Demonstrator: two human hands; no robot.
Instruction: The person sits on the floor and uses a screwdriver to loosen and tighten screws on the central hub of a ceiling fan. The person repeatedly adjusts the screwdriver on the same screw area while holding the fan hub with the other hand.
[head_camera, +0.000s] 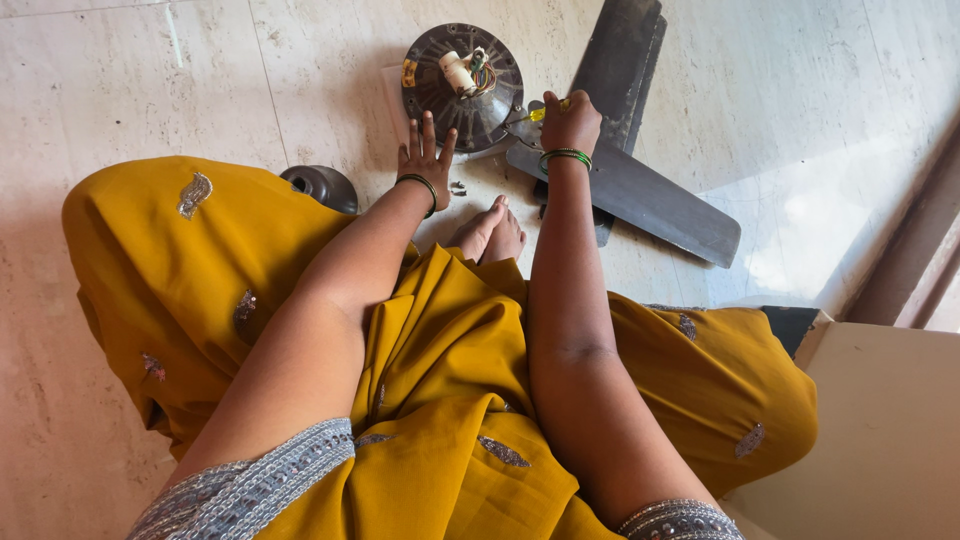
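Lying flat, the fan motor (462, 85) faces up, blade (640, 195) running down-right; left hand (425, 160) released, right hand (570, 122) grasping a yellow-handled tool (540, 113).

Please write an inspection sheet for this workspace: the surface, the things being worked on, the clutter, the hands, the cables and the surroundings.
Surface: pale marble floor, sunlit at the right.
Job's things: round dark fan motor lying open side up; dark fan blades attached beside it; yellow-handled tool.
Clutter: small screws near the feet; dark dome cover at the left.
Hands: left hand flat on the floor by the motor, fingers spread; right hand closed around the tool at the blade mount.
Cables: coloured wires bunched on the motor.
Surroundings: cream furniture edge at lower right.
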